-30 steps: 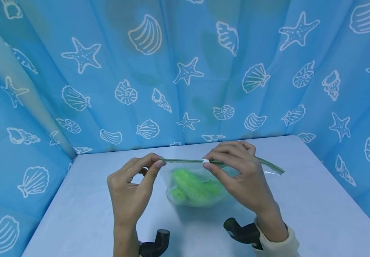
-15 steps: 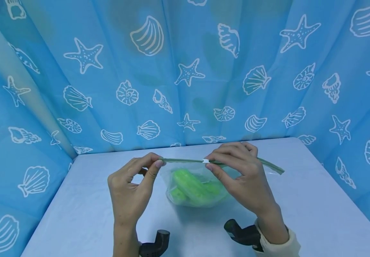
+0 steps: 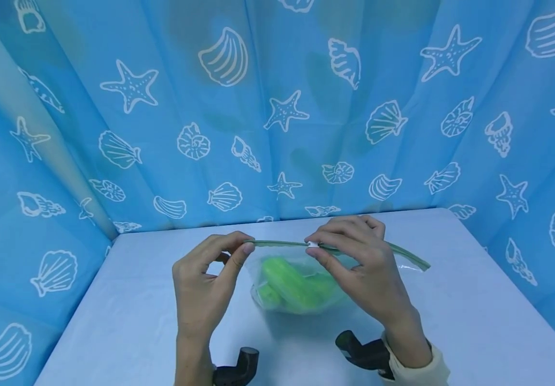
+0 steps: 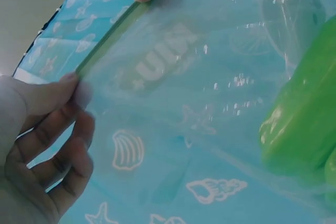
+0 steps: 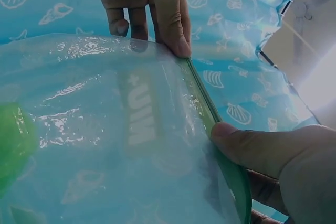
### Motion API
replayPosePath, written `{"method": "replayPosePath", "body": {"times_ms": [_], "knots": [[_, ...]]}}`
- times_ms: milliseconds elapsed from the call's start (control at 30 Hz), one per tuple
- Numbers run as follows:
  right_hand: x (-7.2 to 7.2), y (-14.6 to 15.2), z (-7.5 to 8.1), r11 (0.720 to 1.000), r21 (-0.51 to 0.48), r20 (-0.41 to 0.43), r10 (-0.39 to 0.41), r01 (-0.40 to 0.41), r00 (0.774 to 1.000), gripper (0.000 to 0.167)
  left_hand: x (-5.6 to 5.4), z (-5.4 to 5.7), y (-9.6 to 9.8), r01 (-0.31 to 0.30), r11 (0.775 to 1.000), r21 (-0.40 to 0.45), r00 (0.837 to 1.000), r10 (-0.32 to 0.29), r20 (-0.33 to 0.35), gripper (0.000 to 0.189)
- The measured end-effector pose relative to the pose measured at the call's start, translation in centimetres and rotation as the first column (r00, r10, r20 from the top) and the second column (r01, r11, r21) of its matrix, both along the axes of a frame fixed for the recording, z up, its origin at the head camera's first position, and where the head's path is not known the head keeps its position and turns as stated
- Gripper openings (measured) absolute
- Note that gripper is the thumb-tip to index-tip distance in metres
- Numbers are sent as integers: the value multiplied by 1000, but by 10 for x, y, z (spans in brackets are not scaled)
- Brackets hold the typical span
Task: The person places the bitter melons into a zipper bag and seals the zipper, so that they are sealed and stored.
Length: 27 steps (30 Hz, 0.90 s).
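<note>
A clear plastic slider bag (image 4: 220, 66) with a green zip edge (image 3: 279, 243) hangs between my hands in the head view. My left hand (image 3: 210, 289) pinches the left end of that edge between thumb and index finger. Thumb and fingers of my right hand (image 3: 366, 262) pinch the edge at a small white slider (image 3: 313, 244). To the right, the green strip's far end (image 3: 410, 257) sticks out past the hand. Smooth, elongated bright green things (image 3: 292, 284) lie in the bag's bottom; their kind is unclear. Faint white lettering (image 5: 142, 111) shows on the bag in the right wrist view.
A white-covered table (image 3: 128, 305) lies below. Behind it and at both sides hangs a blue curtain (image 3: 258, 53) printed with white shells and starfish. Black curved mounts (image 3: 239, 367) sit at both wrists, and a pale sleeve (image 3: 417, 370) covers the right one.
My left hand has shifted slightly right, narrowing the gap to the white slider a little. The right hand keeps its grip at the slider, nearly still. The head view has tilted slightly.
</note>
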State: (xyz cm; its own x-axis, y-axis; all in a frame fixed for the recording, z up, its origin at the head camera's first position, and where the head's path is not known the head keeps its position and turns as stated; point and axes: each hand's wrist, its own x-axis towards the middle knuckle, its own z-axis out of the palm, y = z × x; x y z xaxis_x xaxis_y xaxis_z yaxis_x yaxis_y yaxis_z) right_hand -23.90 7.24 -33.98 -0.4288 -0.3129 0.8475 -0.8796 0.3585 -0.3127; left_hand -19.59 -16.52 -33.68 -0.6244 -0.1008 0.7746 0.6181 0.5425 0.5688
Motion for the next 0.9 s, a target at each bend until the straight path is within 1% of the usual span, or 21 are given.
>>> {"method": "replayPosePath", "body": {"times_ms": [67,200,267,467,667,900], "knots": [[0,1,1,1000,-5,-19,-4,4,1000,32,-1,0,1,0,1000,2,999,0,-37,11],[-2,6,3,1000,-17,-54,-18,17,998,30,-3,1,1,-5,1000,-5,994,4,-108,11],[-3,8,3,1000,-19,-57,-23,22,998,31,-3,1,0,-8,1000,-2,993,7,-121,12],[-5,13,3,999,-16,-48,-35,34,998,30,-2,0,-3,-28,1000,11,993,29,-115,13],[-6,19,2,999,1,-15,-43,43,999,15,-1,-1,-5,-43,999,6,994,43,-99,13],[-6,29,3,997,-13,-3,-75,75,997,22,-1,1,-11,-77,997,7,992,78,-103,13]]}}
